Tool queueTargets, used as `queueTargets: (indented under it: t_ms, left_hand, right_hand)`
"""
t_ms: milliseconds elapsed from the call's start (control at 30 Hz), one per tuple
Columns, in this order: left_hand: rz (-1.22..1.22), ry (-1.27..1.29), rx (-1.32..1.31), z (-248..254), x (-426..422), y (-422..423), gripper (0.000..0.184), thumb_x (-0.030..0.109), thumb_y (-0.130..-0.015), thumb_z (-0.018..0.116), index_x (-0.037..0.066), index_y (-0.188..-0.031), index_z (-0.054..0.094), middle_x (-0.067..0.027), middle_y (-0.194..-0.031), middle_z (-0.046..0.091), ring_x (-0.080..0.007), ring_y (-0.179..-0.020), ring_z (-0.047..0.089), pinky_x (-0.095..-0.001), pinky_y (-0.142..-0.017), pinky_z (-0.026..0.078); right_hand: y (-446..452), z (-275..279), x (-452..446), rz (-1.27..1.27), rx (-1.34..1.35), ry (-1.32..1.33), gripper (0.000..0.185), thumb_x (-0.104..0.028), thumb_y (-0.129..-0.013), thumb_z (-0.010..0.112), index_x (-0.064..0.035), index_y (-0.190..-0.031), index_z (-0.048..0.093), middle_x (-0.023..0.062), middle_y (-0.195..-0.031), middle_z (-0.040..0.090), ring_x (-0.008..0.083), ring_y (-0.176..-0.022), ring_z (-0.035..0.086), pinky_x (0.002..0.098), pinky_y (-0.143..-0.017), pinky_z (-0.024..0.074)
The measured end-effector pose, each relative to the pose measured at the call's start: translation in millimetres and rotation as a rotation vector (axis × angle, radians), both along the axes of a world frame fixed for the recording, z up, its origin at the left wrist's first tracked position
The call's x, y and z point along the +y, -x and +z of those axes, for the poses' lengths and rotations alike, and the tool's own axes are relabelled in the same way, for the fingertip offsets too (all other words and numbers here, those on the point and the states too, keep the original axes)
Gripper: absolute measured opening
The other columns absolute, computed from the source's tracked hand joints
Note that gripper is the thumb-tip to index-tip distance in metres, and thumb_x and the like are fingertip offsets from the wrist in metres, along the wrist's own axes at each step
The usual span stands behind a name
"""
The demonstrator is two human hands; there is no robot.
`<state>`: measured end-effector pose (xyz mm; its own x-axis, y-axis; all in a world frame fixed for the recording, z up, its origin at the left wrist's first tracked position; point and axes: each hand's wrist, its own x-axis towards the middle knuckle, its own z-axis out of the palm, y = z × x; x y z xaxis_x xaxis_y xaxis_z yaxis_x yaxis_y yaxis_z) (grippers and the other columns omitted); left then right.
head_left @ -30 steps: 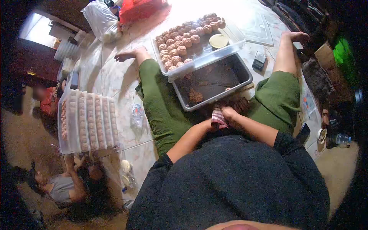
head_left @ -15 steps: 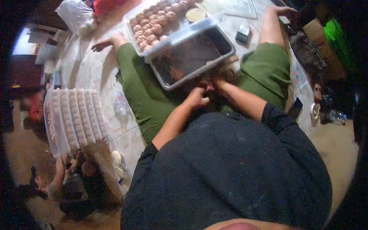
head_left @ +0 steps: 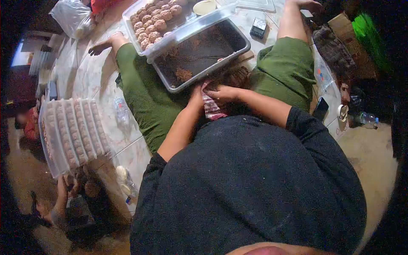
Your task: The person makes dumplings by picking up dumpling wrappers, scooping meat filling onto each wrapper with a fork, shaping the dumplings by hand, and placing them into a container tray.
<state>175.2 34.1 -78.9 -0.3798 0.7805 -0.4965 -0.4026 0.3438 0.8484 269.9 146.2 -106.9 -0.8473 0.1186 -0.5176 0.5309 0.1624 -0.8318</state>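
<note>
A red-and-white checked cloth (head_left: 212,107) hangs down between my hands, just in front of my black shirt. Closed around its upper left side is my left hand (head_left: 197,96), its fingers partly hidden. From the right, my right hand (head_left: 222,92) grips the cloth near the top with bent fingers. Just beyond my hands, between my legs, a dark grey tray (head_left: 199,57) holds scattered brown crumbs, with a clump near its front left. A clear plastic container (head_left: 142,47) with rows of round, bumpy brown balls (head_left: 154,26) adjoins the tray's far side.
Several clear containers (head_left: 74,131) filled with balls stand stacked at the left. Another person's hand (head_left: 72,186) shows below them. A small dark device (head_left: 258,28) lies beyond my right knee. A phone (head_left: 321,108) and a plastic bottle (head_left: 369,120) are at the right.
My hands have come together, and the checked cloth now shows plainly between them. The view has shifted slightly, so the tray and containers appear farther left and higher.
</note>
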Motion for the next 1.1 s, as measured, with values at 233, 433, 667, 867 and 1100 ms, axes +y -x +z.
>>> queueTargets:
  t_ms: [233,433,667,867,1100]
  left_hand:
    - [0.119,0.251,-0.37,-39.2,13.0,13.3,0.042,0.033,-0.091,0.036,0.0,-0.115,0.048,-0.0103,-0.113,0.052,-0.0196,-0.093,0.052,-0.033,-0.083,0.043]
    - [-0.166,0.184,0.054,-4.4,17.6,9.5,0.043,0.031,-0.091,0.033,0.0,-0.117,0.046,-0.0114,-0.116,0.05,-0.0206,-0.097,0.05,-0.0333,-0.086,0.04]
    - [-0.245,0.153,0.258,14.3,16.4,10.8,0.043,0.028,-0.092,0.03,-0.001,-0.12,0.043,-0.0125,-0.12,0.047,-0.0218,-0.103,0.047,-0.0337,-0.091,0.037]
    - [-0.22,0.177,0.351,11.6,13.8,2.0,0.044,0.026,-0.092,0.027,-0.002,-0.123,0.041,-0.0135,-0.123,0.045,-0.0228,-0.107,0.044,-0.034,-0.095,0.034]
    - [-0.254,0.247,0.414,-29.0,13.3,22.8,0.044,0.026,-0.091,0.027,-0.003,-0.115,0.05,-0.0154,-0.119,0.05,-0.0216,-0.109,0.043,-0.0347,-0.096,0.032]
  right_hand:
    - [12.0,-36.2,14.9,-0.016,0.149,-0.13,0.04,-0.036,-0.084,0.054,-0.0081,-0.112,0.054,0.0125,-0.107,0.058,0.0231,-0.095,0.051,0.0346,-0.085,0.0398]
    - [3.8,-110.3,61.2,0.142,0.034,-0.025,0.039,-0.025,-0.078,0.064,-0.0036,-0.109,0.055,0.0108,-0.104,0.06,0.0191,-0.092,0.053,0.0335,-0.083,0.0429]
    - [-10.6,-125.7,52.0,-0.25,0.45,0.158,0.045,-0.021,-0.073,0.067,-0.0044,-0.113,0.053,0.0101,-0.111,0.056,0.0193,-0.098,0.05,0.0326,-0.088,0.04]
    - [-13.5,-90.1,52.0,-0.136,0.242,-0.107,0.05,-0.021,-0.074,0.063,-0.0043,-0.118,0.049,0.0129,-0.117,0.052,0.0228,-0.107,0.045,0.0347,-0.094,0.035]
    - [-11.5,-39.7,56.5,-0.014,0.092,-0.679,0.054,-0.021,-0.074,0.06,-0.0041,-0.123,0.044,0.0162,-0.123,0.046,0.0268,-0.118,0.04,0.0373,-0.101,0.0292]
